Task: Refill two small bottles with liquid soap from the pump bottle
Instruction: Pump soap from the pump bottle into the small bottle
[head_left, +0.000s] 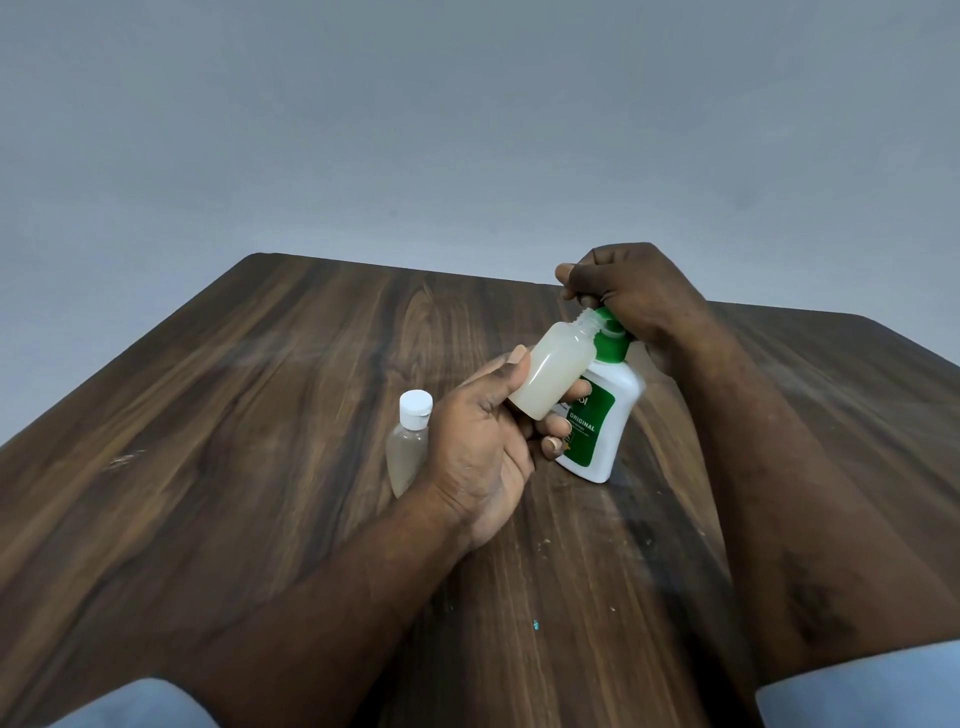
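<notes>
The left hand (483, 441) grips the small open bottle (553, 376), mouth at the top of the pump bottle (602, 421); the capped bottle (410, 441) stands left of it; the right hand (639, 296) curls fingers over the pump; press slowly, mouth under spout.

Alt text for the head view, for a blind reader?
The left hand tilts an uncapped small bottle toward the green pump of a pump bottle, which the right hand grips. A capped small bottle sits on the wooden table.
</notes>
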